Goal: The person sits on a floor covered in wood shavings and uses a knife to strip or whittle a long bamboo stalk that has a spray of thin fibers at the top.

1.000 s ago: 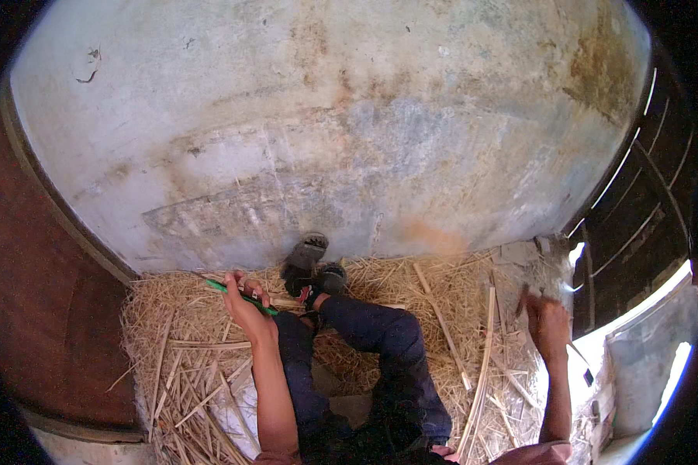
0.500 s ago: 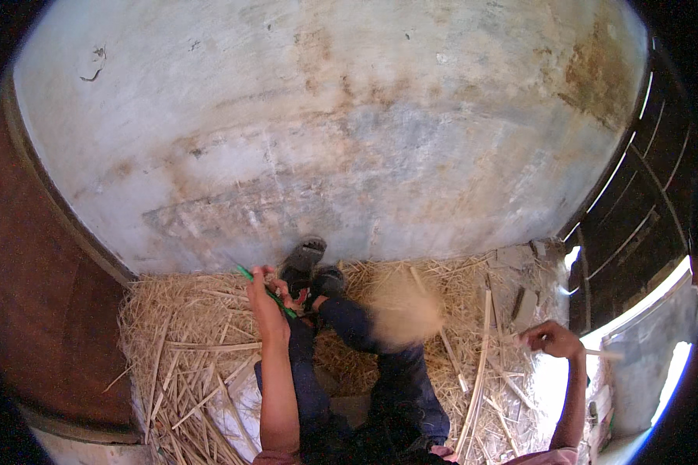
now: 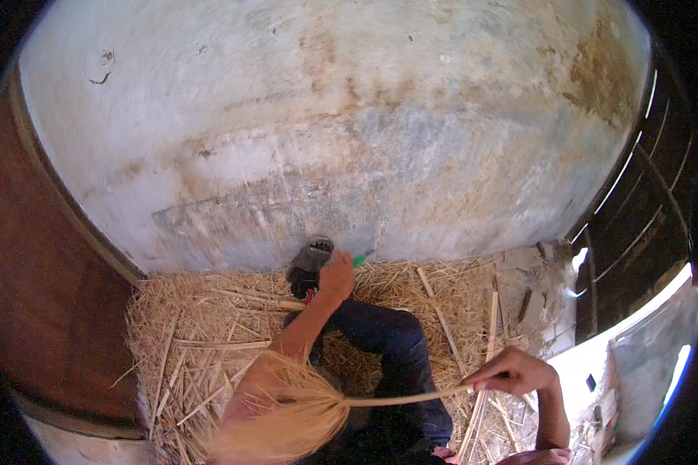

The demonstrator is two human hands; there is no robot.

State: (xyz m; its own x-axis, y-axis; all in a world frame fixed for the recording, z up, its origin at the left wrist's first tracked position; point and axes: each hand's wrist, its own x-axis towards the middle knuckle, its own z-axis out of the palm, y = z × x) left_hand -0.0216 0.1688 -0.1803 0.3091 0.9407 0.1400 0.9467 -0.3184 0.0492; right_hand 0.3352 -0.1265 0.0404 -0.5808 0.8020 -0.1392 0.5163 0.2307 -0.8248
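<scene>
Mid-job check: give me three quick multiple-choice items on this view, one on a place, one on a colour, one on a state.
1. Where is the left hand?
A. by the shoes at the wall's foot
B. on the dark door
C. in the lap

2. What colour is the tool tip poking from that hand?
A. red
B. green
C. white

3. How does the right hand stand?
A. flat and empty
B. out of view
C. pinching a thin stalk with a frayed tuft

Key: 1 A, it rests beside the grey shoe; 2 B, green shows past the fingers; 3 C, the fingers close on the stalk's end.

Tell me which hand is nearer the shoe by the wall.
Left. The left hand rests right beside the shoe; the right hand is far off, holding a straw stalk.
</scene>
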